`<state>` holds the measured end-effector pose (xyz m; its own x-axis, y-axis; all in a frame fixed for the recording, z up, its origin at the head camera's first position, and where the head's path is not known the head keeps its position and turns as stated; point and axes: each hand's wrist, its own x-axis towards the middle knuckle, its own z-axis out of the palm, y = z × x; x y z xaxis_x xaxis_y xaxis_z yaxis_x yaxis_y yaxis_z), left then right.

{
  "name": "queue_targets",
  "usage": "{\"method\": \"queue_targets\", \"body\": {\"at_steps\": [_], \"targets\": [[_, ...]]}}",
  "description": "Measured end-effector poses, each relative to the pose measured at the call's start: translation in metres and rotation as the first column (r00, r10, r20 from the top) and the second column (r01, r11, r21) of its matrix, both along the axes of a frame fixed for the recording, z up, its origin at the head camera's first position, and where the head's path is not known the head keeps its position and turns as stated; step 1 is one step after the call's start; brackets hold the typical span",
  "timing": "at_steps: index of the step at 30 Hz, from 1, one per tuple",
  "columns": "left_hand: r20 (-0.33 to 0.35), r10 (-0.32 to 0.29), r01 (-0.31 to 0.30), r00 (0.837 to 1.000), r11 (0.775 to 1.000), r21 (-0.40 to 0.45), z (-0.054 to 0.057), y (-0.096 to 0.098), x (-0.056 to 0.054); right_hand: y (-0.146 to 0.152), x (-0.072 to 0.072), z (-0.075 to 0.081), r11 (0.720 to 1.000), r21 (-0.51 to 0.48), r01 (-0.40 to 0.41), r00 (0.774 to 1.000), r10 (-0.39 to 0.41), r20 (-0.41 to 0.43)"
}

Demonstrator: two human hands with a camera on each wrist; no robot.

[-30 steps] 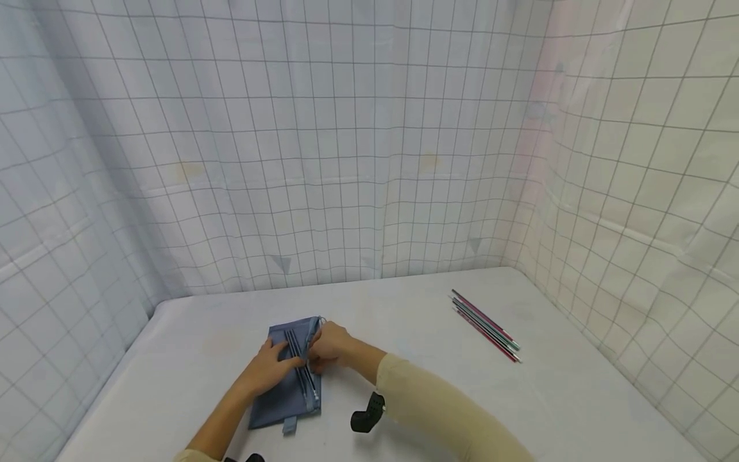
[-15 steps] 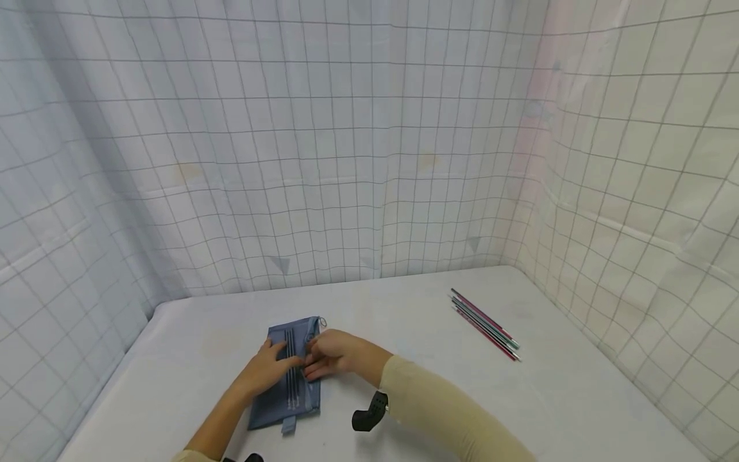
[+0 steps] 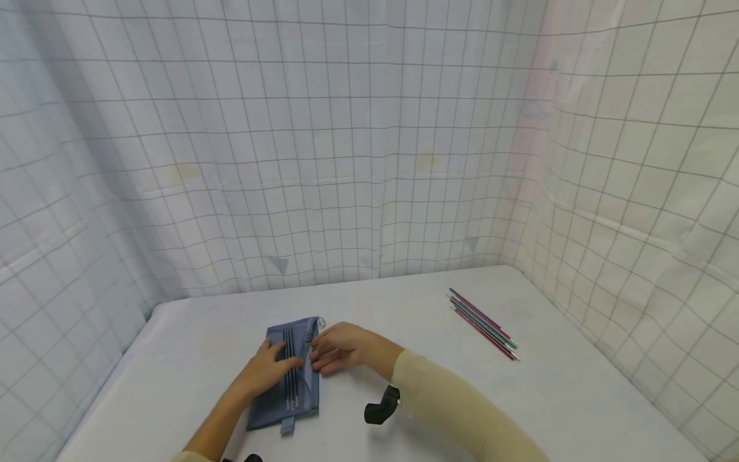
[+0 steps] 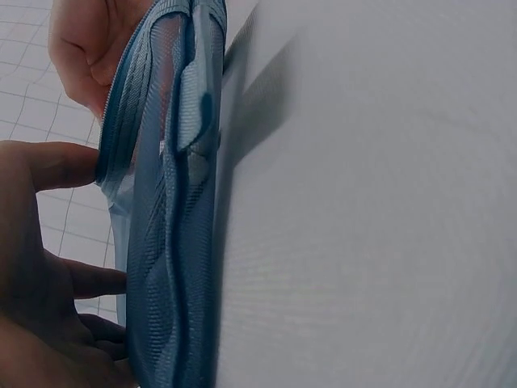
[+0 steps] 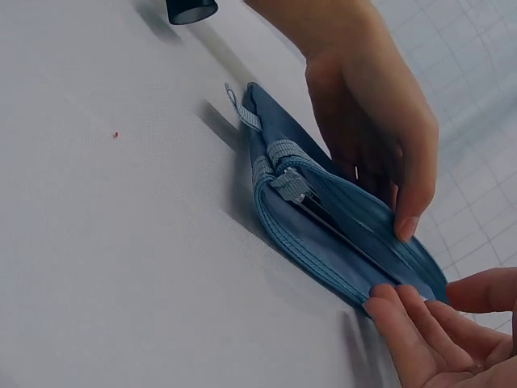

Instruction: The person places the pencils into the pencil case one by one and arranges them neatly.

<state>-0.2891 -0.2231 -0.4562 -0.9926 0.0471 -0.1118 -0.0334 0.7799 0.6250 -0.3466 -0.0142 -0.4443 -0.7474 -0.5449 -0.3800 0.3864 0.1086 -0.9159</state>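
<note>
A blue zip pouch (image 3: 267,409) with a see-through top lies on the table. Several dark pencils (image 3: 288,390) show through it, lined up lengthwise. My left hand (image 3: 267,372) rests across the pouch, fingers spread. In the right wrist view, its thumb (image 5: 407,228) touches the upper zip edge. The zip (image 5: 311,263) is undone along the right side, and its two edges gape around a thin pencil inside. My right hand (image 3: 344,346) is at this opening, with loosely bent fingers (image 5: 393,311) at the lower edge and the thumb apart from them.
Several red, green and dark pencils (image 3: 484,324) lie in a loose bundle at the right of the white table. A fabric tab (image 3: 287,425) sticks out from the pouch's near end, and a ring (image 3: 321,321) hangs at its far corner. Gridded white curtains (image 3: 323,160) enclose the table.
The pencils inside the pouch have shifted from slanting to lying straight along it. My right hand has drawn slightly right from the opening and its fingers have loosened. The left hand stays put.
</note>
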Motion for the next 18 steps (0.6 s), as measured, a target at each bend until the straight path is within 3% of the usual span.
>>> {"method": "queue_targets", "body": {"at_steps": [18], "targets": [[-0.027,-0.007,0.006,1.000,1.000,-0.030,0.000,0.001,0.002,0.021,-0.007,0.009,0.999,0.039,0.018,0.999,-0.016,-0.046]]}}
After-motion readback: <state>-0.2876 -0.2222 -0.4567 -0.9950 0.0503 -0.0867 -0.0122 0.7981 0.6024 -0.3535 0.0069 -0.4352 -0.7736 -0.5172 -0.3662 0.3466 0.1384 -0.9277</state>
